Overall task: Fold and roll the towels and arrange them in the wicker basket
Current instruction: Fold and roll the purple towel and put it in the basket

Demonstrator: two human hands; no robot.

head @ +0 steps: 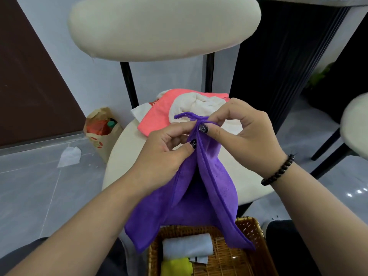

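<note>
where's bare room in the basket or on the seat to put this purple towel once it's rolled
In the wicker basket, the right half is bare weave, beside the white rolled towel and yellow towel on its left. The chair seat is bare at its left edge; its back is crowded with the pink towel and white towel.

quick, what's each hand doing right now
Left hand: pinches the top edge of the purple towel.
Right hand: pinches the same towel at its hanging loop.
</note>
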